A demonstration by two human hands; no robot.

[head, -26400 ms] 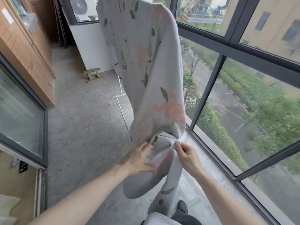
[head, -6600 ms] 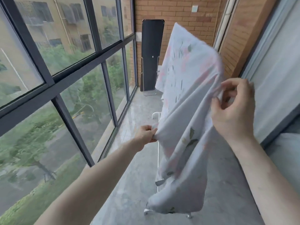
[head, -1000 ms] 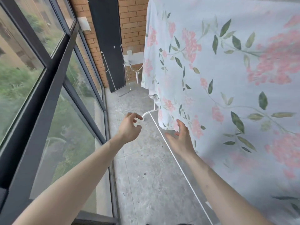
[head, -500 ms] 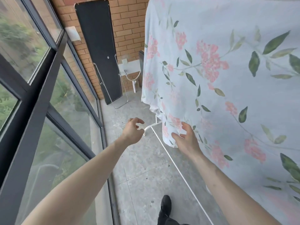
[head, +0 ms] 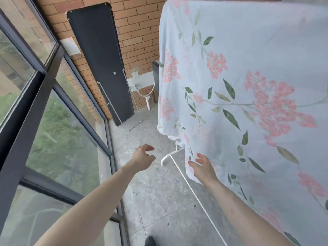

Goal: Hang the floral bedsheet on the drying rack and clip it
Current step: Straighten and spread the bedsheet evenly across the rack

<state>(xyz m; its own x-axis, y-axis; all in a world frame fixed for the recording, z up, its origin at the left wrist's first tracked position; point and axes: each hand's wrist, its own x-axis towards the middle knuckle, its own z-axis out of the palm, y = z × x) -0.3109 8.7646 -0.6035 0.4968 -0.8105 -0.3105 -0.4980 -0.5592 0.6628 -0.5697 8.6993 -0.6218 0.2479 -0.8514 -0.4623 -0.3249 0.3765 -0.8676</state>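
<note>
The floral bedsheet (head: 248, 107) hangs spread over the drying rack (head: 170, 154) on the right of the scene, covering all of it but a white curved foot and a thin rail running near along the grey floor (head: 159, 201). The right hand (head: 201, 168) reaches out with its fingers spread and relaxed at the sheet's lower left edge, whether touching the cloth I cannot tell, while the left hand (head: 143, 155) hovers to the left over the floor, fingers loosely curled and holding nothing.
</note>
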